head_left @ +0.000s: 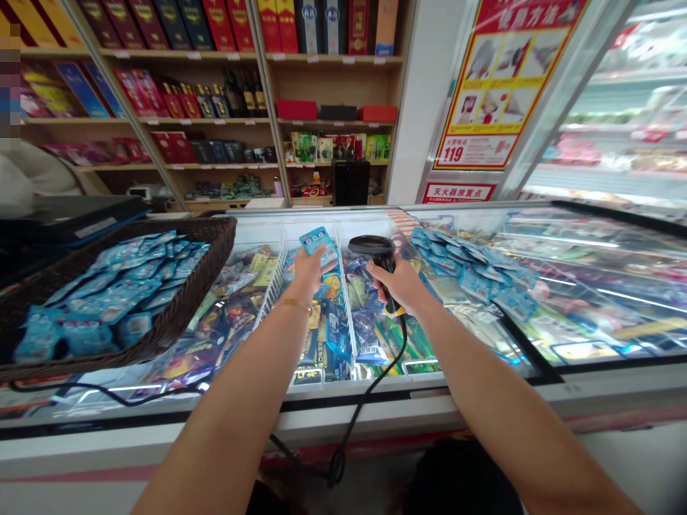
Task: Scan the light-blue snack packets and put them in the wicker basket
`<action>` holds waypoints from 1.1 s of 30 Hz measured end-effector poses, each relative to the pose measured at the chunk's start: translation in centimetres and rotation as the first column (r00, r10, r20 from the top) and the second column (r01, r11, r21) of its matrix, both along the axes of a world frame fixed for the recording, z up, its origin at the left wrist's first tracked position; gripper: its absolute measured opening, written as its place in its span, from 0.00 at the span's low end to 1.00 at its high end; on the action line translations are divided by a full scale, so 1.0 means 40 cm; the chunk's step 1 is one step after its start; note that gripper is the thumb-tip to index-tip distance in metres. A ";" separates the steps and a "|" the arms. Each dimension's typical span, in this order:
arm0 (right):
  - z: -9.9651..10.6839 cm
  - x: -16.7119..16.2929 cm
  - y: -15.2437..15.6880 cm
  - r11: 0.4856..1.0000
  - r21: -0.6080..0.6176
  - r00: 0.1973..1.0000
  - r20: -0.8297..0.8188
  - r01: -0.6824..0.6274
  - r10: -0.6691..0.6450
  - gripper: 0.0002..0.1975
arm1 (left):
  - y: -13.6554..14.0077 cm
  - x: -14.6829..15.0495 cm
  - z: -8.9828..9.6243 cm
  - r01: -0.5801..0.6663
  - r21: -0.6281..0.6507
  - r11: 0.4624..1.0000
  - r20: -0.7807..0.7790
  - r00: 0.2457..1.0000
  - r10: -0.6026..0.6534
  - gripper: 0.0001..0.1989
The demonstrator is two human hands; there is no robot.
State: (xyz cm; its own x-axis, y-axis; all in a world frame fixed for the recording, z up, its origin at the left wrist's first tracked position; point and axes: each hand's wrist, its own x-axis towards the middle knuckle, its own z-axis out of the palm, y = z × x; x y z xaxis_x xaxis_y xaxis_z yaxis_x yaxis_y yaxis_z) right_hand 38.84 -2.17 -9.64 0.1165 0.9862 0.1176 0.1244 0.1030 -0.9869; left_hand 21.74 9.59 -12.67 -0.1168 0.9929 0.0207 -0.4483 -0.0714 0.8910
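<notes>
My left hand (310, 270) is closed on a small blue packet (316, 239), held above the glass top of a freezer. Beside it, my right hand (396, 280) grips the handle of a black barcode scanner (372, 247); its head points toward the left, near the packet but apart from it. A black cable (370, 390) runs down from the scanner over the freezer's front edge. On the left, a dark woven basket (217, 247) holds many similar blue packets (121, 290). Another loose pile of blue packets (472, 261) lies on the glass to the right.
Below the glass, the chest freezer (343, 400) holds frozen goods in white wire baskets. Shelves (215, 121) with boxes and bottles stand behind. A black screen (350, 182) rises at the far edge. A red poster (499, 86) hangs at the right. Part of a person (40, 168) shows at left.
</notes>
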 end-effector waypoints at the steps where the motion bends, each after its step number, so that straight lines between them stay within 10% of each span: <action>1: 0.001 -0.001 -0.001 1.000 0.003 1.000 0.007 0.002 -0.002 0.17 | 0.001 0.001 -0.005 0.005 0.020 1.000 -0.031 1.000 -0.005 0.19; 33: -0.008 -0.013 -0.011 0.999 -0.026 0.981 0.192 -0.031 0.036 0.12 | 0.032 -0.011 -0.037 0.043 0.026 0.999 0.074 0.996 -0.045 0.14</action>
State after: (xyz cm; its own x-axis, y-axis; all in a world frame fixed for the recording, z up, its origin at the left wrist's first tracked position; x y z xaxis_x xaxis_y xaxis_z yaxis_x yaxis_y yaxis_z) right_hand 38.31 -2.62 -9.94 0.0607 0.9919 0.1119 0.3087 0.0880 -0.9471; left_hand 21.30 10.87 -14.16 -0.0755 0.9964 0.0383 -0.5168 -0.0719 0.8531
